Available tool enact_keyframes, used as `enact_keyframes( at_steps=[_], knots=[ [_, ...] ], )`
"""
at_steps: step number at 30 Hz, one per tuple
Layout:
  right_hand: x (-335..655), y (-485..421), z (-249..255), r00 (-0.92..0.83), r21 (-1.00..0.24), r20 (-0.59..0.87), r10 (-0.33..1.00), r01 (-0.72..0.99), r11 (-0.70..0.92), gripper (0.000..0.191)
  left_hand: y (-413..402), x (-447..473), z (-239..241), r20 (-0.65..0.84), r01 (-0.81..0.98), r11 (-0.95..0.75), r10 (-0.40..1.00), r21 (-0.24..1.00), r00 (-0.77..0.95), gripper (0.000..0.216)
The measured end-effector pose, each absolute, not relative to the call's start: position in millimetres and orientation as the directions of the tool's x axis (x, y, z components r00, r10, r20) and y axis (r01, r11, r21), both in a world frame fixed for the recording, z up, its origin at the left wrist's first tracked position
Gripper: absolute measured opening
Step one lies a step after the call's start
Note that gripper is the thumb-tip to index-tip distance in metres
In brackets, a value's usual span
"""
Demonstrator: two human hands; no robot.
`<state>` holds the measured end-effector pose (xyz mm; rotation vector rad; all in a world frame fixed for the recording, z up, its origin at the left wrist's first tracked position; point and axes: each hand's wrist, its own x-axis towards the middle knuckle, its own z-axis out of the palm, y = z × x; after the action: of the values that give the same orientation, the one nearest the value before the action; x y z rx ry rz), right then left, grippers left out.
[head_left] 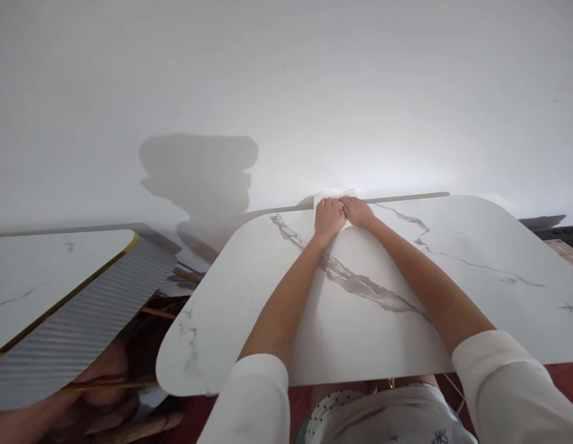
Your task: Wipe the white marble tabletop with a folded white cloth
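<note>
Both my arms reach across a white marble-patterned tabletop [383, 345] with grey veins and rounded corners. At its far edge, against the wall, lies a crumpled white cloth [319, 196]; whether it is fabric or tissue I cannot tell. My left hand [330, 217] presses down on this cloth with its fingers bent over it. Close beside it, touching, my right hand [357, 211] also has its fingers curled onto the cloth. Most of the cloth is hidden under the two hands.
A plain pale wall [286, 92] rises right behind the tabletop. To the left stands a second marble-topped piece [45, 265] with gold trim and a ribbed grey side [92, 327]. Between the two are dark, cluttered things with gold bars. Red floor covering [566, 388] shows below.
</note>
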<state>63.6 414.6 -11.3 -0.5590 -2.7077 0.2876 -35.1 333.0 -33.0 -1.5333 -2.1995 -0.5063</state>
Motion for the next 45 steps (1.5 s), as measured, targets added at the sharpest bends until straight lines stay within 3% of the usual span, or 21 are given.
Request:
enact_keyframes(
  at_steps=[12,23,31,36,45],
  knots=[
    [97,404,-26,-0.796,-0.223,0.404,0.45,0.391,0.893,0.042,320,-3,-32,0.545,0.977,0.204,0.814,0.059,-0.202,0.027],
    [136,324,-23,-0.759,-0.239,0.406,0.508,0.449,0.861,0.041,251,24,-28,0.547,0.999,0.039,0.837,0.002,-0.034,0.035],
    [160,259,-23,-0.788,-0.204,0.399,0.469,0.422,0.883,0.044,185,47,-28,0.512,0.999,0.046,0.859,-0.028,-0.025,0.039],
    [181,219,-24,-0.786,-0.258,0.418,0.454,0.377,0.89,0.046,139,70,-29,0.519,0.999,0.051,0.854,-0.007,-0.04,0.047],
    [220,165,-21,-0.824,-0.275,0.347,0.448,0.367,0.888,0.05,81,116,-27,0.448,0.984,0.168,0.877,0.056,-0.175,0.051]
  ],
)
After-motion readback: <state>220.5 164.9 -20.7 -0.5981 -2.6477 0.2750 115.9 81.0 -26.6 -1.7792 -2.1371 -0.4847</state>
